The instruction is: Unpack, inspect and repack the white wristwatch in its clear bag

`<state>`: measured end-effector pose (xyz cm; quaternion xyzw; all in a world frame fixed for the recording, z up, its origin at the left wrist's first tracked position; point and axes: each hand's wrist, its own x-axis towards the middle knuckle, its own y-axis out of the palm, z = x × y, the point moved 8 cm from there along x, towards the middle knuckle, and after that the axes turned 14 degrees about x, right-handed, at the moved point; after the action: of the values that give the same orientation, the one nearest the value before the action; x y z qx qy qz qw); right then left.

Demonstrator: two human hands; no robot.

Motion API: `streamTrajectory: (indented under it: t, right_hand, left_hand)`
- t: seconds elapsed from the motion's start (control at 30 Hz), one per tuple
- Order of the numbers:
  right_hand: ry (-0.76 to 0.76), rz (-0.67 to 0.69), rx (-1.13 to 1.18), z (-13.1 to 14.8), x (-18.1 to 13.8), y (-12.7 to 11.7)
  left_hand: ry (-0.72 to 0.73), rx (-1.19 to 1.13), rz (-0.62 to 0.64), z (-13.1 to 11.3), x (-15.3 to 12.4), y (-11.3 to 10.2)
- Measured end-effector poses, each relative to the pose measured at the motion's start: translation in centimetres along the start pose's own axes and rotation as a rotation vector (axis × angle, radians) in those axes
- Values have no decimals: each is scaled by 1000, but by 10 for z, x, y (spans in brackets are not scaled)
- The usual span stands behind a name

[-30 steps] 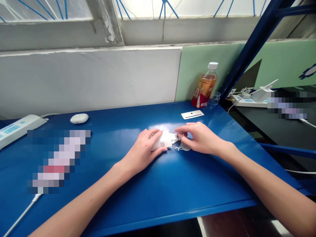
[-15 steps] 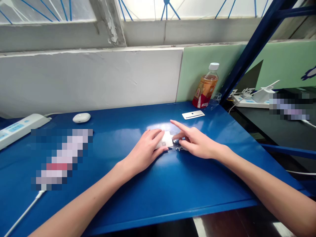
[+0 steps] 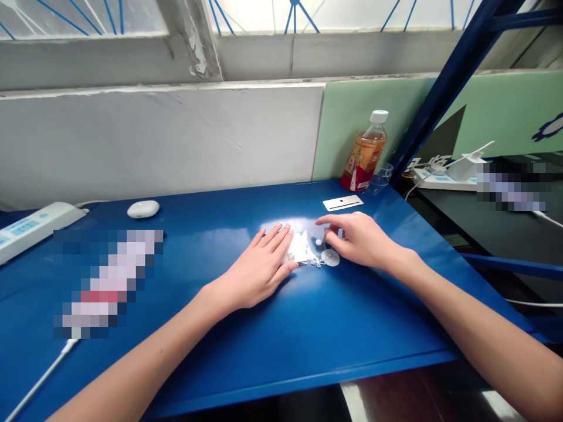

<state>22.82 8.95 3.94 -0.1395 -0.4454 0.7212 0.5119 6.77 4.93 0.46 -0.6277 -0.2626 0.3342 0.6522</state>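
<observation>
On the blue table (image 3: 272, 346), the left hand (image 3: 259, 269) lies flat with fingers spread, pressing the edge of a small white packet (image 3: 301, 249) near the table's middle. The right hand (image 3: 363, 240) hovers just beside it, its grip curled loosely, pinching nothing visible, above a small round disc (image 3: 329, 257).

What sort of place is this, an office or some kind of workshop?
Probably a workshop bench: a blue metal table with a blue rack post, power strips for plugging things in, and a drink bottle under a large window.
</observation>
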Motion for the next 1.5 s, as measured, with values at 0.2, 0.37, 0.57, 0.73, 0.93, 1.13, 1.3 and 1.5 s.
streamTrajectory:
  t: [0.2, 0.37, 0.57, 0.73, 0.93, 1.13, 1.3, 1.5]
  right_hand:
    - [-174, 54, 220, 21, -4, 5]
    - [-313, 117, 232, 31, -7, 13]
    - [-370, 137, 115, 39, -11, 20]
    - [-393, 152, 27, 41, -16, 27]
    - [-458, 154, -26, 48, -19, 29]
    - [-449, 143, 10, 49, -19, 29]
    - [-428, 132, 46, 48, -18, 27]
    - [-422, 146, 30, 48, -17, 26]
  left_hand:
    - [2, 5, -21, 0, 0, 1]
    - [-2, 7, -24, 0, -1, 1]
    - [-1, -3, -38, -1, 0, 0]
    - [1, 7, -45, 0, 0, 3]
    - [-7, 20, -39, 2, 1, 5]
    - [-6, 8, -60, 2, 1, 5]
    - [0, 1, -74, 1, 1, 4]
    - [-2, 3, -68, -1, 1, 2]
